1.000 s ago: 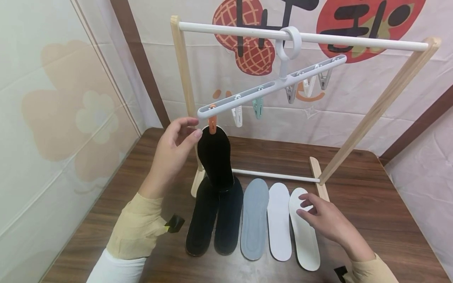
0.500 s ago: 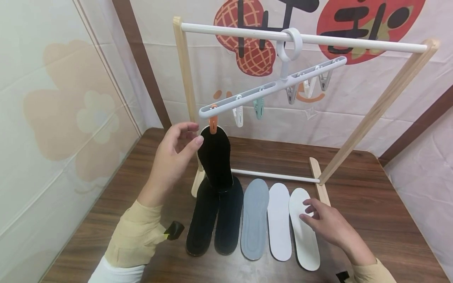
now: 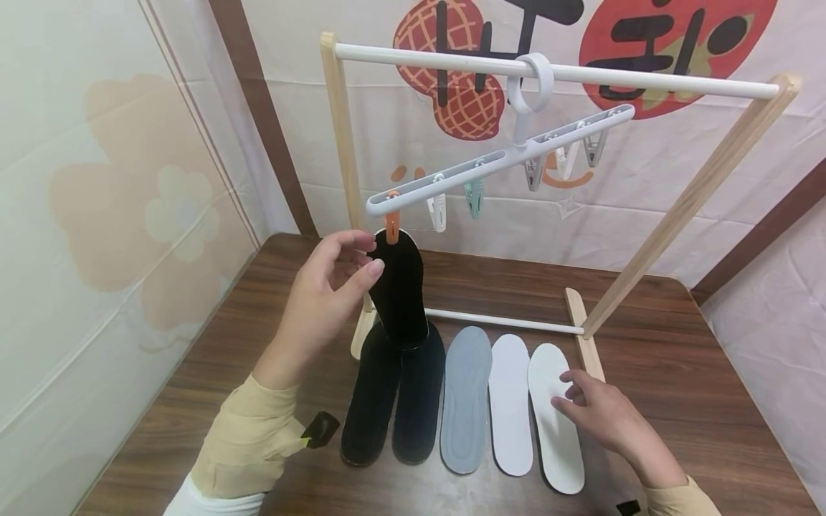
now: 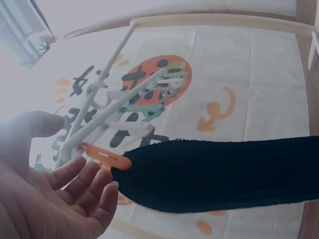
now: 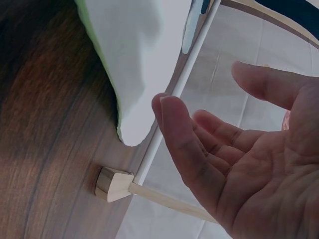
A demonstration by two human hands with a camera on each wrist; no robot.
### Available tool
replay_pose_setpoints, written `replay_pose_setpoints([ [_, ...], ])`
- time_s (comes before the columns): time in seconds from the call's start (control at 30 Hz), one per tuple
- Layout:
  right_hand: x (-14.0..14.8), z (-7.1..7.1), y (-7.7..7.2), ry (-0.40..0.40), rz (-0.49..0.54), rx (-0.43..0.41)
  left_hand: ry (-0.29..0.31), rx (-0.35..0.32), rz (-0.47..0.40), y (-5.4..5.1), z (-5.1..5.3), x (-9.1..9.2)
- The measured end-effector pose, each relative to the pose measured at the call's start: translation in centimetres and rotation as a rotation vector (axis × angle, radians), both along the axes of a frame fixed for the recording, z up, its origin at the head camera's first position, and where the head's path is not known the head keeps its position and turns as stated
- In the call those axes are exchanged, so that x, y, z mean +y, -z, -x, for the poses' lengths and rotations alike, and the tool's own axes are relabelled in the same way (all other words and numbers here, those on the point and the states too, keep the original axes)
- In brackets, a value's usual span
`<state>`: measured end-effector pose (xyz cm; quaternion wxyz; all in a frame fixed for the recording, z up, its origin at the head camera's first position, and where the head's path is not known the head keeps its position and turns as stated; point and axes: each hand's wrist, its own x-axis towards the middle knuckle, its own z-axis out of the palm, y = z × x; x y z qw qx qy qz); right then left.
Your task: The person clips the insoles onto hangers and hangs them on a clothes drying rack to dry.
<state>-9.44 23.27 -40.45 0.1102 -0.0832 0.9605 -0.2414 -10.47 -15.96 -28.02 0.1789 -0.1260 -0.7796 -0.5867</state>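
A black insole (image 3: 401,294) hangs by its end from an orange clip (image 3: 392,228) at the left end of a grey clip hanger (image 3: 452,179). Beside its upper part is my left hand (image 3: 325,294), fingers loosely bent and nothing gripped; the left wrist view has the fingertips close to the orange clip (image 4: 107,157). My right hand (image 3: 600,408) hovers over the rightmost off-white insole (image 3: 558,430) with relaxed fingers and holds nothing. Two more black insoles (image 3: 371,401), a grey-blue one (image 3: 466,401) and a white one (image 3: 511,408) lie in a row on the table.
A wooden rack with a white top bar (image 3: 439,59) carries the hanger. White (image 3: 437,212), teal (image 3: 474,198) and grey (image 3: 595,148) clips hang along it. The rack's lower bar (image 3: 503,320) runs behind the insoles. A printed cloth (image 3: 361,143) stands behind.
In the head view my left hand has shifted slightly down and right beside the hanging insole. My right hand has drifted a little right and down. The insoles keep their places.
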Motion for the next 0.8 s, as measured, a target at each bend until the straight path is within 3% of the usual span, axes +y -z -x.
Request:
replay_pose_setpoints([
  [0.53, 0.5, 0.2, 0.7, 0.019, -0.071, -0.041, 0.061, 0.001, 0.038, 0.0, -0.1, 1.6],
  [0.8, 0.5, 0.2, 1.0, 0.05, -0.08, -0.106, 0.081, 0.007, 0.062, 0.0, 0.0, 2.1],
])
